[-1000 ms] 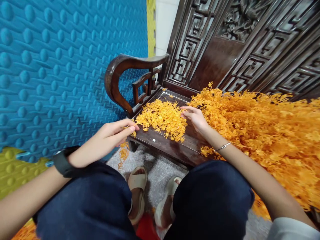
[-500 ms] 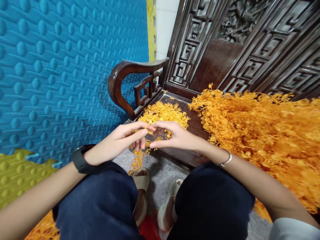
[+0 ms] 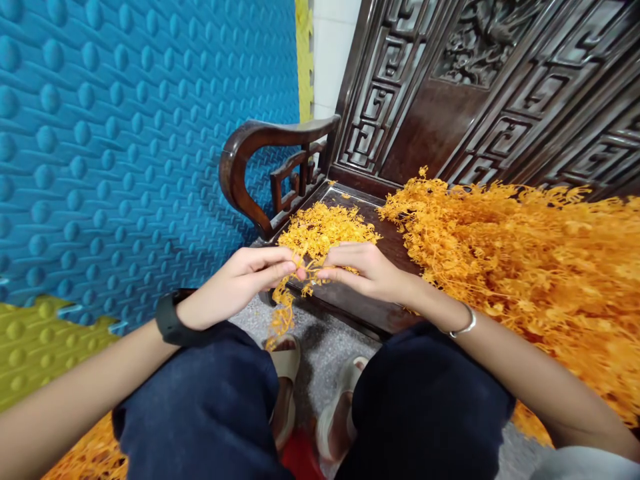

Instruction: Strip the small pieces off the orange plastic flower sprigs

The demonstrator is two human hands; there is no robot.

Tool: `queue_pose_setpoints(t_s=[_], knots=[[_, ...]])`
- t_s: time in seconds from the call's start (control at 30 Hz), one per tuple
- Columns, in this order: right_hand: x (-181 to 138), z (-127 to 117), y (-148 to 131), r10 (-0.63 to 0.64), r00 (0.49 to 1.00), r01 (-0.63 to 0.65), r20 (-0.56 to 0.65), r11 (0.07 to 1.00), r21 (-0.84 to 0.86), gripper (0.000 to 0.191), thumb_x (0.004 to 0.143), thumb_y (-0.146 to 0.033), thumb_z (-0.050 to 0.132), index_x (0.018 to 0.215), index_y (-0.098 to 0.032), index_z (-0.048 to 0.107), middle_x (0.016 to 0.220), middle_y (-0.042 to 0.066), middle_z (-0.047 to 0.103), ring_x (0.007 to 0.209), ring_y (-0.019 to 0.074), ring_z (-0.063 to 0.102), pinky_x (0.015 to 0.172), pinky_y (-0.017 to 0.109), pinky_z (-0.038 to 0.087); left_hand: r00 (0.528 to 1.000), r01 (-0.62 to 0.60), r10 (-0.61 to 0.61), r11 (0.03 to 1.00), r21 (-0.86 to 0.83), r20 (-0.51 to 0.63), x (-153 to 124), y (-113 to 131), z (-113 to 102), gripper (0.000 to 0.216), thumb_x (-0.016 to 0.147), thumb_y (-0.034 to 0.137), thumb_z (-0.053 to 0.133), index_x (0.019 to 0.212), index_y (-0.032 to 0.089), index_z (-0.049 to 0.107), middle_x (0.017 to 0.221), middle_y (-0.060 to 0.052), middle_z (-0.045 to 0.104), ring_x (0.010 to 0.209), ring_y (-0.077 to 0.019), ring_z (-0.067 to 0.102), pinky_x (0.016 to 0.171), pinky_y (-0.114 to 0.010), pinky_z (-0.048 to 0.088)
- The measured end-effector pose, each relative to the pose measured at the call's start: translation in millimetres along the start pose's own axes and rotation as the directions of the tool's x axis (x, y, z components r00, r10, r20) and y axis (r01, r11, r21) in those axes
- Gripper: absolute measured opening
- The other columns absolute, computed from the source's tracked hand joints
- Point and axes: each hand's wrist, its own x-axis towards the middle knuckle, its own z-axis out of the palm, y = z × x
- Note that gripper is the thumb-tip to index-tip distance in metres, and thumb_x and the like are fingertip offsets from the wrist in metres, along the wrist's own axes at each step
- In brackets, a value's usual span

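Observation:
My left hand [image 3: 250, 279] pinches a thin yellow-orange strand of plastic flower pieces [image 3: 283, 312] between thumb and fingertips. The strand's tail dangles below that hand, over the floor by the seat edge. Just to the right, my right hand [image 3: 364, 268] has thumb and fingers closed on another part of the same strand. A short stretch of it spans the small gap between both hands. Behind them, a small heap of loose yellow flower pieces [image 3: 327, 225] lies on the dark wooden seat [image 3: 367, 300]. The exact grip inside the right fingers is partly hidden.
A large mass of orange plastic flower strands [image 3: 510, 267] covers the bench's right side. The carved backrest [image 3: 425, 127] rises behind, and a curved armrest [image 3: 233, 167] stands at left. Blue foam matting [image 3: 125, 147] is beyond it. More orange strands [image 3: 93, 453] lie at lower left.
My right hand has closed its thumb and fingers on the strand and moved slightly right, away from the left. The dangling tail has shifted a little.

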Motion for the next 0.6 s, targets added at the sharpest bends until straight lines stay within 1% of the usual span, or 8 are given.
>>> queue_pose_setpoints(t_s=[0.07,0.17,0.27,0.37,0.47,0.6], knots=[[-2.4,-0.6,-0.8,0.015,1.0,-0.015,0.019,1.0,0.025,0.026,0.091,-0.026,0.048,0.07,-0.013,0.056,0.064,-0.001,0.052,0.061,0.0067,0.048,0.063,0.02,0.038,0.999,-0.038,0.037,0.999,0.037,0.029,-0.5,-1.7,0.5,0.022,0.085,0.031,0.053,0.077,0.015,0.064,0.068,0.001,0.052,0.058,-0.0072,0.04,0.052,-0.019,0.032],[-5.0,-0.9,-2.5,0.048,0.999,-0.05,0.025,0.995,0.086,0.026,0.091,-0.027,0.049,0.071,-0.014,0.058,0.065,0.0,0.055,0.063,0.0066,0.051,0.064,0.02,0.039,0.997,-0.062,0.058,0.996,0.065,0.059,-0.5,-3.7,1.2,0.022,0.087,0.03,0.051,0.079,0.016,0.064,0.068,0.002,0.053,0.058,-0.0076,0.04,0.052,-0.019,0.032],[-8.1,-1.7,-5.1,0.092,0.995,-0.096,0.033,0.977,0.19,0.024,0.09,-0.026,0.051,0.071,-0.013,0.06,0.065,-0.001,0.056,0.062,0.0061,0.052,0.062,0.019,0.04,0.995,-0.077,0.073,0.996,0.055,0.073,-0.1,-4.4,2.6,0.021,0.087,0.03,0.05,0.079,0.015,0.063,0.069,0.002,0.054,0.06,-0.0078,0.041,0.054,-0.019,0.033],[-12.1,-2.6,-6.7,0.123,0.992,-0.128,0.035,0.949,0.288,0.021,0.088,-0.023,0.054,0.071,-0.013,0.061,0.064,-0.001,0.056,0.06,0.0055,0.052,0.06,0.018,0.04,0.992,-0.077,0.074,0.997,0.025,0.103,0.5,-3.3,5.1,0.023,0.087,0.03,0.05,0.075,0.014,0.062,0.067,0.001,0.053,0.058,-0.0077,0.041,0.053,-0.019,0.034],[-15.5,-2.7,-6.5,0.12,0.993,-0.12,0.022,0.936,0.331,0.018,0.086,-0.021,0.056,0.071,-0.012,0.062,0.064,0.0,0.057,0.06,0.0055,0.052,0.06,0.019,0.04,0.991,-0.073,0.07,0.997,0.022,0.114,1.0,-0.4,7.0,0.023,0.086,0.03,0.051,0.073,0.014,0.062,0.067,0.0,0.055,0.059,-0.0084,0.045,0.055,-0.02,0.036],[-17.0,-2.0,-7.5,0.115,0.993,-0.118,0.03,0.927,0.357,0.017,0.086,-0.021,0.057,0.073,-0.012,0.064,0.065,0.0,0.059,0.062,0.006,0.053,0.062,0.019,0.042,0.986,-0.097,0.093,0.995,0.02,0.139,1.9,4.0,8.7,0.024,0.086,0.03,0.052,0.072,0.014,0.063,0.067,0.0,0.058,0.061,-0.0085,0.048,0.058,-0.02,0.039]])
